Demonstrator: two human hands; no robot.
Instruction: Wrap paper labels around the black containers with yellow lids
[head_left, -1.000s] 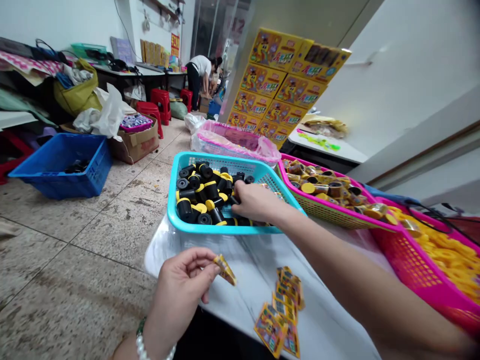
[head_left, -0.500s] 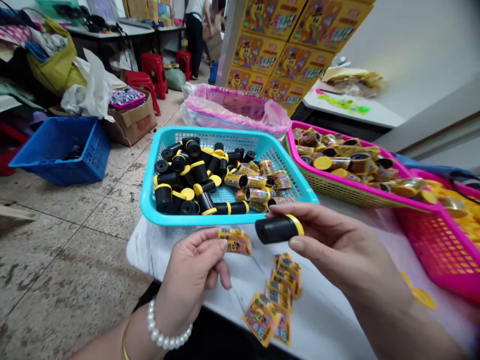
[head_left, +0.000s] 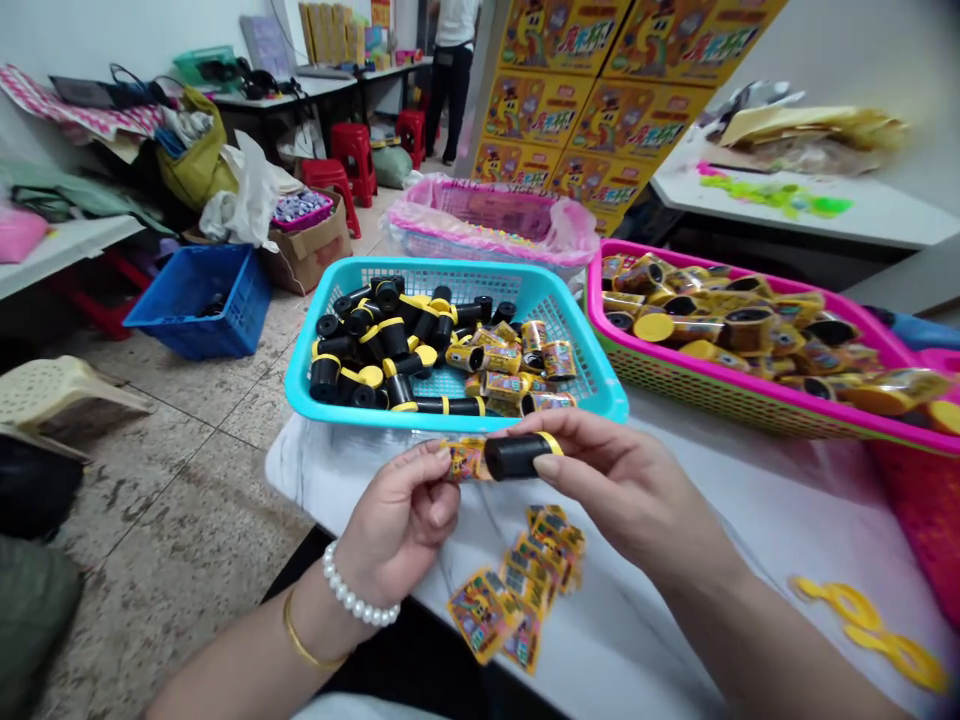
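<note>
My right hand (head_left: 626, 485): fingers and thumb closed on one black plastic cylinder (head_left: 516, 457) with a yellow band at its right end, held on its side above the table, just short of the turquoise basket. My left hand (head_left: 409, 510): thumb and fingers pinching one printed yellow wrapper (head_left: 465, 460), its free end meeting the cylinder's left end; whether it overlaps the cylinder, I cannot tell. At my left wrist: one white bead bracelet (head_left: 352, 600) and one gold bangle (head_left: 298, 635). Below my hands: a loose, overlapping run of printed yellow labels (head_left: 480, 610), lying on a white marbled table (head_left: 637, 645). Just beyond: one turquoise mesh basket (head_left: 390, 416), black cylinders with yellow parts (head_left: 392, 338) heaped at left and centre, wrapped cylinders (head_left: 501, 385) grouped at right. To the right: one pink-rimmed basket (head_left: 595, 290), filled with yellow-wrapped cups (head_left: 750, 325); nearer me, yellow plastic pieces (head_left: 874, 640) on the table. Behind the turquoise basket: one pink basket lined with clear plastic (head_left: 420, 215), then stacked yellow printed cartons (head_left: 525, 110). On the floor at left: one blue crate (head_left: 217, 342) and red stools (head_left: 352, 145). Further back: a person in dark trousers (head_left: 450, 85), standing.
</note>
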